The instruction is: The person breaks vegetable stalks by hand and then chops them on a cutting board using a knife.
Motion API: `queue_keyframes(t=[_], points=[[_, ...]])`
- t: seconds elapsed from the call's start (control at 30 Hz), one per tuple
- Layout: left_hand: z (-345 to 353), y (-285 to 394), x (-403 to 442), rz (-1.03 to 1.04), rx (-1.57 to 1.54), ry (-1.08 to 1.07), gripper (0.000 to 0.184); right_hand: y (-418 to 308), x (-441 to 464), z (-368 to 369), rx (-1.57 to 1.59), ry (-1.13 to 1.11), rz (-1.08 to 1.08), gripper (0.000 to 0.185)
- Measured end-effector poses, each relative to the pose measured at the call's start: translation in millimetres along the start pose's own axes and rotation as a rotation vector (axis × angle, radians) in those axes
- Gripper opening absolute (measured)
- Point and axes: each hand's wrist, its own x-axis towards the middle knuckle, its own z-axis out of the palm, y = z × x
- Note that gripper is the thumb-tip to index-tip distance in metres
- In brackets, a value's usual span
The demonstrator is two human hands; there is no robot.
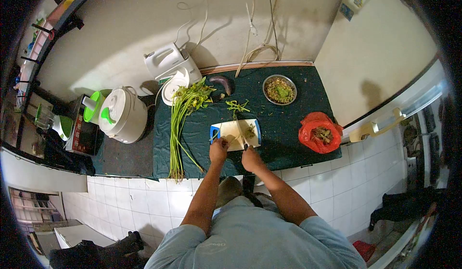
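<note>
A white cutting board with blue ends lies near the counter's front edge. My right hand is closed around the dark handle of a knife, whose blade reaches over the board and is hard to make out. My left hand is closed at the board's left front corner, on thin green stems largely hidden by the fingers. Chopped greens lie on the board's right part. Just behind the board is a small heap of cut green sprigs.
Left of the board lies a long bunch of leafy stems. Behind are an eggplant, a metal bowl of chopped greens and a white mixer. A red plastic bag stands right; a white rice cooker stands left.
</note>
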Motion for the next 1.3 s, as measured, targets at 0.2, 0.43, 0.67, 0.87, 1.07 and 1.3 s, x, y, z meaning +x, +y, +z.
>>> queue_keyframes(t=[0.2,0.43,0.67,0.87,1.07,1.3], points=[[-3.0,19.6,-17.8,0.097,0.264,0.069,0.014,-18.1,-12.4,-29.1,0.026,-0.107,0.109,0.044],[-5.9,15.7,-31.2,0.346,0.410,0.136,0.019,-23.1,-7.2,-24.6,-0.015,0.068,0.027,0.040],[-19.3,22.2,-25.7,0.312,0.415,0.150,0.020,-3.4,21.5,-26.6,-0.006,-0.104,0.093,0.038],[-25.6,9.3,-7.1,-0.060,0.107,0.027,0.017,-19.1,-8.7,-20.8,-0.084,-0.115,0.022,0.041],[-24.3,0.0,6.3,-0.045,0.143,-0.096,0.019,4.5,31.7,6.3,-0.012,-0.060,0.029,0.039],[-22.5,1.5,1.8,-0.037,0.228,-0.096,0.018,-22.4,-4.1,-11.3,0.082,-0.050,0.098,0.036]])
